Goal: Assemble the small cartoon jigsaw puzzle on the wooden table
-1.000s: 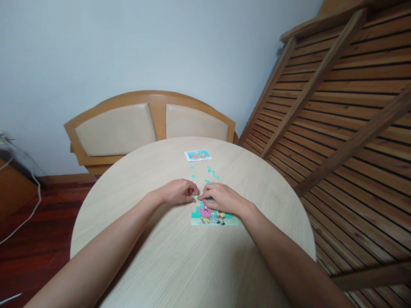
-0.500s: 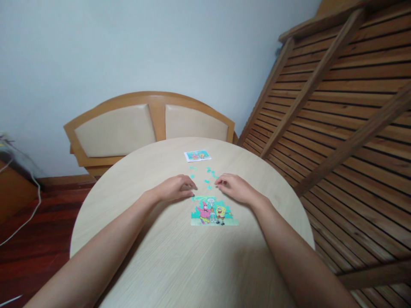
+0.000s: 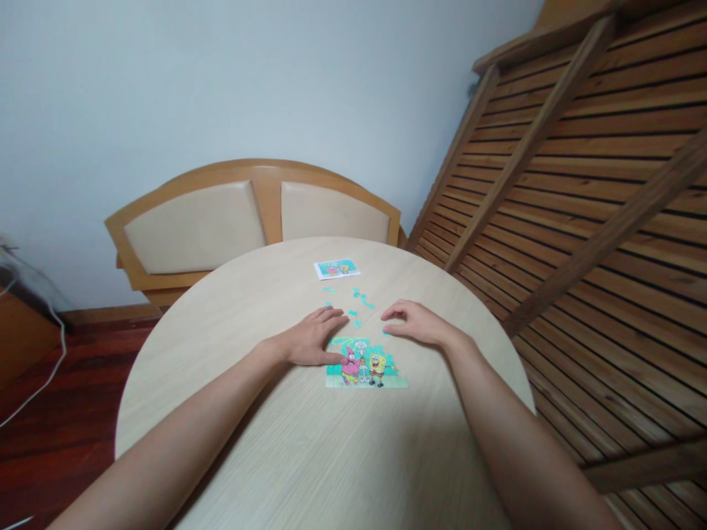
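Observation:
A partly assembled jigsaw puzzle (image 3: 364, 372) with cartoon figures on a teal background lies flat on the round table, its upper edge uneven. My left hand (image 3: 312, 338) is spread at its left side, the thumb resting over the puzzle's left part and the other fingers reaching past its upper left corner. Beyond the puzzle's upper right, my right hand (image 3: 414, 322) has thumb and forefinger close together, with a small teal puzzle piece (image 3: 385, 332) at the tips. Several loose teal pieces (image 3: 357, 324) are scattered between and beyond the hands.
Farther back on the table (image 3: 248, 442) is a picture card (image 3: 336, 269) showing similar figures. A padded wooden headboard (image 3: 199, 224) stands behind the table, against the wall. Slatted wooden panels (image 3: 579, 221) lean at the right. A white cable (image 3: 60, 346) hangs at the left.
My left hand has spread its fingers and moved onto the puzzle's left edge. My right hand has shifted right and slightly toward me, away from the loose pieces, with a teal piece now showing at its fingertips.

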### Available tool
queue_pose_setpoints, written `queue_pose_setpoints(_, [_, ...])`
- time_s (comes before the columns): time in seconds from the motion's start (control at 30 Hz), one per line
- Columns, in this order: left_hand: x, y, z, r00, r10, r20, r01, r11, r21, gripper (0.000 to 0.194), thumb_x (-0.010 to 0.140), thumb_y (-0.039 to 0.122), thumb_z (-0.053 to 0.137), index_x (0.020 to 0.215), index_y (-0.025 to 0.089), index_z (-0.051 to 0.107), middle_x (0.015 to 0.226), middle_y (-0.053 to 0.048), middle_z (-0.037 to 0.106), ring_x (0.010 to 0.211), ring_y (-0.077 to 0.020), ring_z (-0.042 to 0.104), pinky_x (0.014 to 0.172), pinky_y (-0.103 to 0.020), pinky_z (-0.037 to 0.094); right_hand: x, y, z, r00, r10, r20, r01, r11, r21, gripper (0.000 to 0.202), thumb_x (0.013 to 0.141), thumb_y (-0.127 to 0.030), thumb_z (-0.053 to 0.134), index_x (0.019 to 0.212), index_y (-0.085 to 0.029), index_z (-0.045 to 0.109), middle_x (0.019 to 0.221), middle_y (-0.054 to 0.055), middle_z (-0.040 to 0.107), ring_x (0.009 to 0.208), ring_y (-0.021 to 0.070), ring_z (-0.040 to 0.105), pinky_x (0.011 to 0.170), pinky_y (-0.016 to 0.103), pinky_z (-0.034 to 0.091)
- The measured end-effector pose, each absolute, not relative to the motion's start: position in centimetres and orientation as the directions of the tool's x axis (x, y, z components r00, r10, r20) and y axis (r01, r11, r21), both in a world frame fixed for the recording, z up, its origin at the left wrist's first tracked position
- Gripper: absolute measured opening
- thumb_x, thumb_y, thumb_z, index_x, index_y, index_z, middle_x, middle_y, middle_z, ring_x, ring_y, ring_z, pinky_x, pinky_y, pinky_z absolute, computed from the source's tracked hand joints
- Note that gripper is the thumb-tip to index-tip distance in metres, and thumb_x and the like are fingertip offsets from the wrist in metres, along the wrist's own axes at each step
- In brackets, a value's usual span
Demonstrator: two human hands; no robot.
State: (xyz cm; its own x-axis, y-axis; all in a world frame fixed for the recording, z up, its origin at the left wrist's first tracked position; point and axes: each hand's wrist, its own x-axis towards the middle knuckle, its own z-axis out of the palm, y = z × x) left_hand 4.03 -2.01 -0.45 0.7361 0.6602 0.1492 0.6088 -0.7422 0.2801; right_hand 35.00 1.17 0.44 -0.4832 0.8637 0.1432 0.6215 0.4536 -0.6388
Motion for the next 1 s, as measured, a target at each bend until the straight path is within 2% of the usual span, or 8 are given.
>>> queue_pose_setpoints(0.27, [3.5,-1.2,-1.0,0.689,0.71,0.146,0.661,-0.698,0.276,0.082,0.084,0.07,0.06,0.144,0.015,0.044,0.151,-0.019,0.044,0.142,-0.035,0.039,0.119,-0.048,0.028,35.4,1.7,-0.1,-0.463,0.866,0.188,0.682,0.484,-0.548,0.016,0.085,-0.025,0.066,0.093,-0.015,0.076,0.098,0.009,0.072,0.091,0.0211,0.065,0.086,0.034,0.05])
queue_pose_setpoints(0.4, [3.2,-1.0,-1.2,0.667,0.717,0.204,0.665,-0.696,0.272,0.083,0.086,0.069,0.058,0.146,0.015,0.04,0.152,-0.019,0.044,0.141,-0.0337,0.04,0.119,-0.048,0.028,35.5,1.7,0.0,-0.446,0.869,0.215,0.716,0.49,-0.496,0.015,0.087,-0.023,0.064,0.091,-0.015,0.075,0.096,0.008,0.073,0.089,0.0208,0.065,0.083,0.033,0.049])
queue_pose_setpoints(0.6, [3.3,1.0,-1.8,0.534,0.79,0.301,0.749,-0.607,0.266,0.062,0.101,0.053,0.037,0.147,0.012,0.039,0.153,-0.016,0.044,0.143,-0.0298,0.038,0.12,-0.046,0.028,34.1,0.9,0.5,-0.488,0.833,0.261,0.678,0.55,-0.487,0.018,0.088,-0.03,0.066,0.096,-0.017,0.075,0.099,0.008,0.072,0.093,0.0207,0.065,0.088,0.033,0.048])
queue_pose_setpoints(0.73, [3.9,2.2,-2.4,0.505,0.826,0.251,0.792,-0.559,0.245,0.068,0.1,0.054,0.035,0.15,0.009,0.035,0.155,-0.017,0.04,0.146,-0.0321,0.034,0.121,-0.047,0.025,32.8,0.3,0.9,-0.547,0.795,0.261,0.655,0.601,-0.458,0.018,0.088,-0.031,0.066,0.096,-0.017,0.074,0.098,0.008,0.071,0.094,0.0206,0.064,0.089,0.033,0.047])
queue_pose_setpoints(0.9, [4.2,2.5,-3.0,0.487,0.853,0.187,0.812,-0.521,0.262,0.073,0.098,0.061,0.033,0.154,0.013,0.03,0.159,-0.016,0.034,0.147,-0.0324,0.032,0.12,-0.048,0.025,31.5,-0.2,1.2,-0.592,0.771,0.236,0.643,0.628,-0.438,0.02,0.086,-0.032,0.07,0.098,-0.017,0.074,0.098,0.008,0.071,0.096,0.0211,0.064,0.09,0.033,0.046])
queue_pose_setpoints(1.0, [4.2,2.7,-2.6,0.478,0.862,0.169,0.823,-0.507,0.255,0.072,0.098,0.06,0.035,0.155,0.015,0.028,0.159,-0.015,0.035,0.144,-0.033,0.034,0.118,-0.048,0.026,31.1,-0.5,1.2,-0.6,0.768,0.226,0.644,0.631,-0.433,0.02,0.084,-0.031,0.071,0.099,-0.017,0.074,0.099,0.008,0.071,0.096,0.0212,0.063,0.09,0.032,0.047])
